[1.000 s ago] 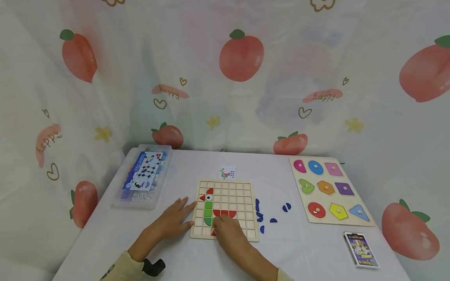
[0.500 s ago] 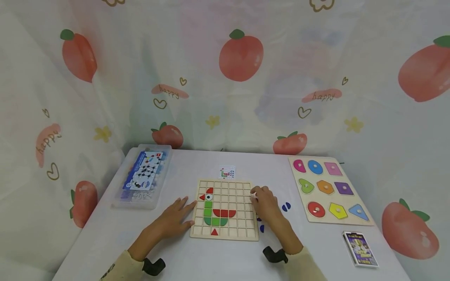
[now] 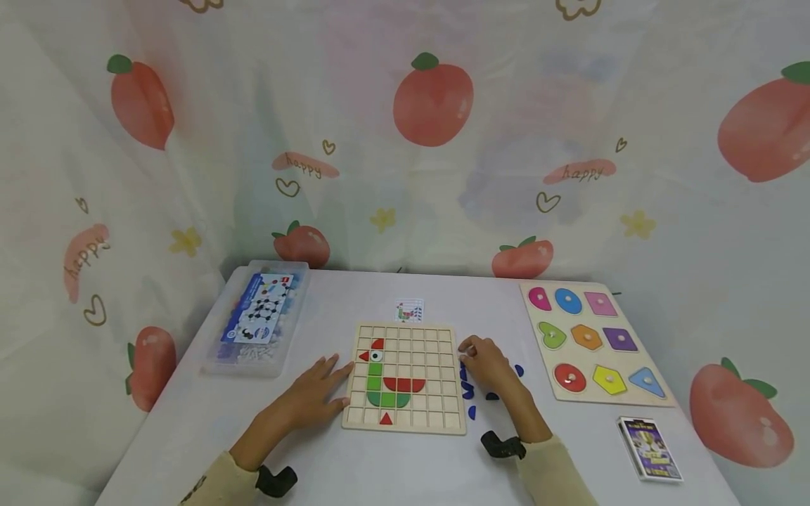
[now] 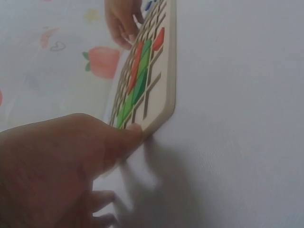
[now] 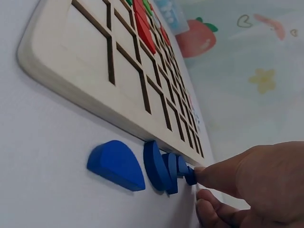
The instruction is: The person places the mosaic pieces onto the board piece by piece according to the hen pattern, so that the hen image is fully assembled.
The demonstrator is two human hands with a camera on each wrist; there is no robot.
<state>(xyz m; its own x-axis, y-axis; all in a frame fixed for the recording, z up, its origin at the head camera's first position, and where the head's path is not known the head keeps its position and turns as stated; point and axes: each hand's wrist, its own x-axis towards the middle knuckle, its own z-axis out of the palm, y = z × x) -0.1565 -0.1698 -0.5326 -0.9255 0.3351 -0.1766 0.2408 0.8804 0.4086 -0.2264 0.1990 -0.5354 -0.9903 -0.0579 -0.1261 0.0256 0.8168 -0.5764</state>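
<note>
A wooden grid board lies on the table with a bird-like pattern of red and green pieces in it. My left hand is spread at its left edge, the thumb resting on the rim in the left wrist view. Beyond the board's right edge is my right hand, above a row of blue half-round pieces. The right wrist view shows its thumb at the farthest blue piece, fingers bent below it. No piece shows between thumb and fingers.
A small pattern card lies behind the board. The clear plastic case stands at the left. To the right are a shape puzzle board and a card box. More blue pieces lie near the right forearm.
From over the board's lower middle, my right hand has moved right to the blue pieces, then slightly farther right. A green piece sits where that hand was. My left hand has stayed put.
</note>
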